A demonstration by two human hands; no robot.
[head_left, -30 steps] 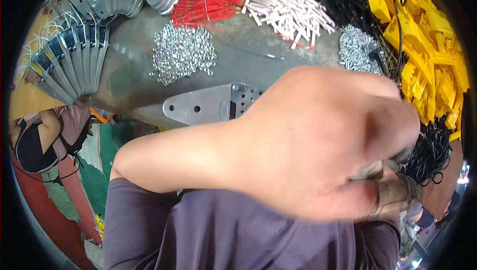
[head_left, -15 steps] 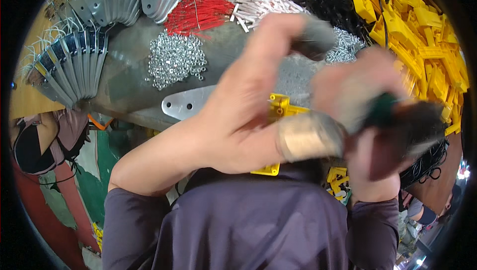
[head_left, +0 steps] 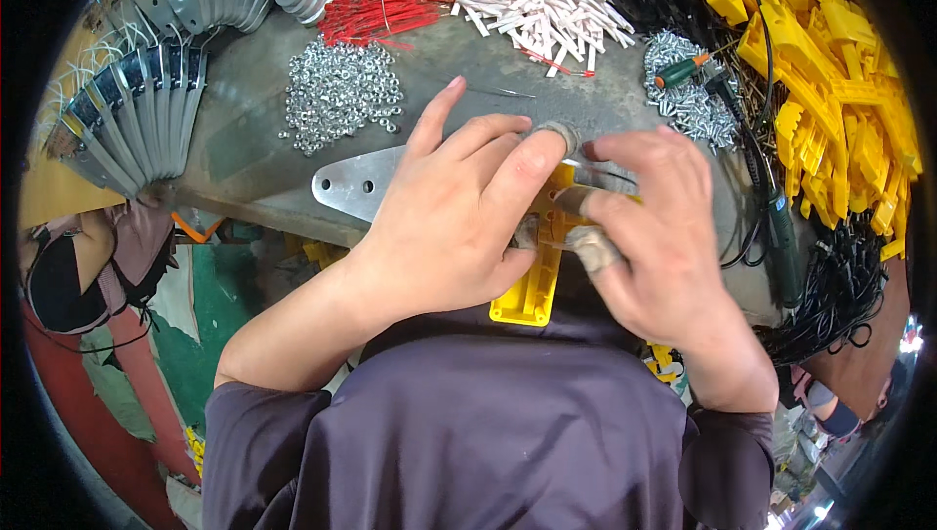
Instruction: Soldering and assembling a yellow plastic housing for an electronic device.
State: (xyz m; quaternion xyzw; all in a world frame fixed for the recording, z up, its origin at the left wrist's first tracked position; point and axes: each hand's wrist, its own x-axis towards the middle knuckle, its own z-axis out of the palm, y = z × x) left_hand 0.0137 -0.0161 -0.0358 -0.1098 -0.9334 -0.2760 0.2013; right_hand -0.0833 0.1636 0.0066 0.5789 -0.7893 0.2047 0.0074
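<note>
My left hand is closed around a yellow plastic housing, its thumb and fingers on the housing's left side. A flat silver metal plate with two holes juts out to the left from beneath this hand. Over the housing's right side, my right hand bends its fingers inward, the thumb and forefinger tips close together at the part. Whatever they pinch is too small to make out. A short dark wire shows by the right fingers. Tape wraps several fingertips.
Hex nuts, red wired parts, white sleeves and screws lie in heaps. A green-and-orange handled tool rests on the screws. Yellow housings pile up right, above black cables. Metal blades stand left.
My right hand has let go of a blurred dark tool and moved left to the housing. My left hand has closed in on the housing, its fingers less spread.
</note>
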